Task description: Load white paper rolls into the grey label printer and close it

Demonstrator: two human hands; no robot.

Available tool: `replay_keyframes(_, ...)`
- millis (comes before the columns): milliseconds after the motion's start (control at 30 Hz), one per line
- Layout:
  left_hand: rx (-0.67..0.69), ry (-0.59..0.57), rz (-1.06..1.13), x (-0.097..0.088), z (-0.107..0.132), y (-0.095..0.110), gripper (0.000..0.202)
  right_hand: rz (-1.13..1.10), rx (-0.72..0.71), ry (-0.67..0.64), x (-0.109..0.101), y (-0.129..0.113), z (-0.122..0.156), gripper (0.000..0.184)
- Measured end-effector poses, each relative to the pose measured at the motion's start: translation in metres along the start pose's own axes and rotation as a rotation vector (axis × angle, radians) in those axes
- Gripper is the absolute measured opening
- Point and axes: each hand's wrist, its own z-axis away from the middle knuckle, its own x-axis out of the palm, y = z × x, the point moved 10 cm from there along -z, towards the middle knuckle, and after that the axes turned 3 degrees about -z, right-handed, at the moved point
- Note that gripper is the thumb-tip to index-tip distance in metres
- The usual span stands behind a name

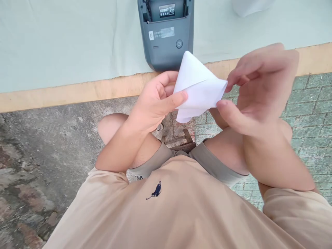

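Observation:
A folded sheet of white paper point(197, 86) is held up in front of the table's edge, with a pointed top and a loose flap hanging below. My left hand point(158, 100) pinches its left side, thumb across the front and fingers behind. At the paper's right end, my right hand point(259, 83) has its thumb at the lower corner and a fingertip at the upper one; this hand is slightly blurred. Just beyond the paper, a dark grey label printer point(168, 52) stands with its top compartment uncovered, showing a power button and a sticker.
A pale green cloth point(77, 41) covers the table, whose wooden edge point(103, 90) runs across the view. Another white object point(251, 5) lies at the top right, partly cut off. Below are a wooden stool point(183, 140), my knees, and a floor of concrete and green bricks.

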Motion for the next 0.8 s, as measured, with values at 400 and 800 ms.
replay_keyframes(400,-0.186,0.068,-0.038,0.001,0.006,-0.005,0.034,0.711,-0.432,-0.091,0.036,-0.030,0.014,0.027)
replay_keyframes(800,-0.147,0.003,-0.032,0.005,0.005,-0.002,0.009,0.400,-0.206,-0.322,0.043,-0.012,0.006,0.028)
